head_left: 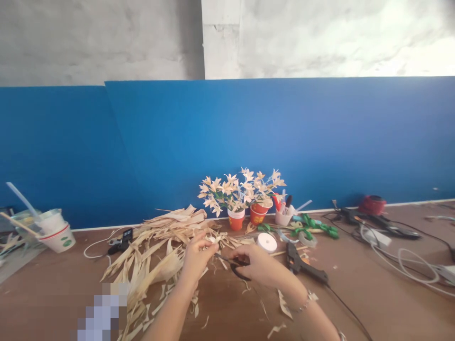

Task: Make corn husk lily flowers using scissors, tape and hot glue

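My left hand (199,250) is raised over the table with thumb and fingers pinched on a small pale piece of corn husk (210,239), partly hidden by the fingers. Black-handled scissors (239,271) are in my right hand (261,266), their blades pointing left toward the pinched piece. Whether the blades touch it, I cannot tell. A large heap of dried corn husks (159,265) spreads to the left of and behind my left hand. Cut scraps (284,305) lie below and around both hands.
Behind the hands stand husk flowers (231,187) in red paper cups (236,221). Right of them are a white ribbon roll (266,242), green tape (313,225) and a glue gun (305,265) with a trailing cord. A white paper cup (59,237) stands left; cables (401,265) lie right.
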Demonstrator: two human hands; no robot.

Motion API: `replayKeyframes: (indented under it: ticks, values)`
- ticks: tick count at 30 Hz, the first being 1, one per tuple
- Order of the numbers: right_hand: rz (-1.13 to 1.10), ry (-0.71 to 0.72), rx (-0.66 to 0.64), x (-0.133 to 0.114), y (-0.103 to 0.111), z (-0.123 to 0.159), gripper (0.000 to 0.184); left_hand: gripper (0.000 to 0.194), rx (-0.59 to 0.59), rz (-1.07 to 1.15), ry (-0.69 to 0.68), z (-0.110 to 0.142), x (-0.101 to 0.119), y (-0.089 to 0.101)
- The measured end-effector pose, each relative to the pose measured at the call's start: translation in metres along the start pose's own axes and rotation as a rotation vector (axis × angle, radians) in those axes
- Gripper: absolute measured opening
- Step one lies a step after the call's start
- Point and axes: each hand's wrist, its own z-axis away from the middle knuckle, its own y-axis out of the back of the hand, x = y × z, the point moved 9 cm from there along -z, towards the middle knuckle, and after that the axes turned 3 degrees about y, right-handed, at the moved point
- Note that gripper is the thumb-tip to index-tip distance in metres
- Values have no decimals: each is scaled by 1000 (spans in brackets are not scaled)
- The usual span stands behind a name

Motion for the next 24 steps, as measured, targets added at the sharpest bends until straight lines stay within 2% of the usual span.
replayKeyframes:
  ticks: [5,11,18,24]
  values:
    - [50,-29,6,1,3,1,25,15,-4,-17,-37,0,3,0]
    - [169,-75,-10,3,2,2,27,14,16,-34,-128,2,16,4]
    - [405,-181,-133,7,-35,5,21,5,-36,-9,-350,12,41,-2]
    - [588,-277,-239,-7,-63,4,26,6,-25,27,-380,15,42,0]
